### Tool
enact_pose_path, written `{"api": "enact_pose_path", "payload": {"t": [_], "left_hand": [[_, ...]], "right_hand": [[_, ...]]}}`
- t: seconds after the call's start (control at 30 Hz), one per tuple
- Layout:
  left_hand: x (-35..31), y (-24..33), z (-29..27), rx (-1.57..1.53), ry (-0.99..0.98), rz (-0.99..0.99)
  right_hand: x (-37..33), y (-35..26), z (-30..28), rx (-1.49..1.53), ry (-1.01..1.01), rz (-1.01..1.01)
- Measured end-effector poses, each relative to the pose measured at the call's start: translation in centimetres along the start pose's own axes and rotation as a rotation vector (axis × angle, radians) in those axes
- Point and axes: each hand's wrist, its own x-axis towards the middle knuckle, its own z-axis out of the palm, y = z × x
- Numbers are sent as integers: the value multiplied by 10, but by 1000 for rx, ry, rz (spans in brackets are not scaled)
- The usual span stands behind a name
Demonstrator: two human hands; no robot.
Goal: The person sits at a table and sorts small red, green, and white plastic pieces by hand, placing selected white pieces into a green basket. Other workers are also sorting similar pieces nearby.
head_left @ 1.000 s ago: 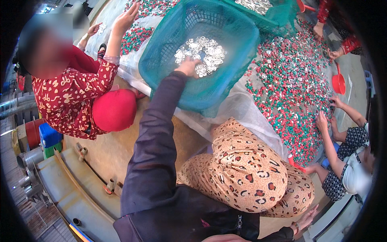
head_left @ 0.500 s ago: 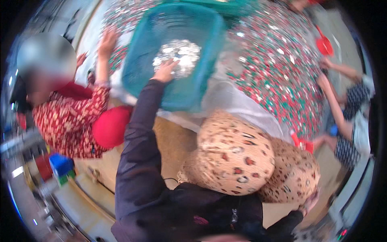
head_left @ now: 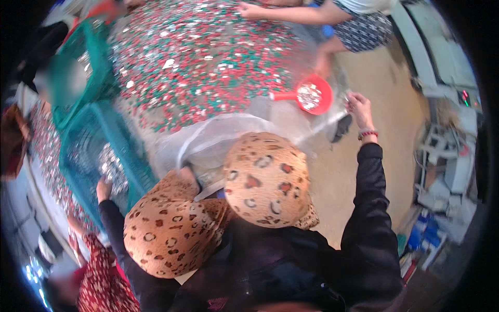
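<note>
My left hand (head_left: 104, 190) reaches into a teal plastic basket (head_left: 136, 169) at the left. Its fingers look loosely stretched at the edge of a pile of small silvery pieces (head_left: 113, 169) in the basket. Over at the right, my right hand (head_left: 359, 110) is raised, with a red bracelet at the wrist. Its fingers are pinched together; whatever sits between them is too small to make out. Just left of that hand lies a red ladle (head_left: 326, 99) with silvery pieces in its bowl, its handle pointing left.
Red, green and silvery pieces (head_left: 202, 67) are spread over the work surface, with clear plastic sheeting (head_left: 228, 125) along its near edge. A green basket (head_left: 96, 57) stands beyond the teal one. My leopard-print knees (head_left: 267, 179) are in front. Co-workers' arms (head_left: 296, 14) reach in at the far side and left.
My view has swung right, so the basket now appears farther left. My right hand has risen from beside my knee to near the red ladle. My left hand is still in the basket.
</note>
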Motion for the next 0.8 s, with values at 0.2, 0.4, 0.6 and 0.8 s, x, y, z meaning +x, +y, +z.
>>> {"api": "enact_pose_path", "payload": {"t": [0.2, 0.4, 0.6, 0.8], "left_hand": [[-35, 54, -107, 192, 201, 56], [-49, 233, -208, -126, 554, 382], [30, 370, -151, -26, 57, 505], [71, 393, -30, 45, 269, 433]], "right_hand": [[65, 47, 33, -878, -77, -299], [120, -44, 90, -592, -268, -700], [78, -204, 236, -817, -829, -956], [64, -262, 346, -941, -1039, -1339]]}}
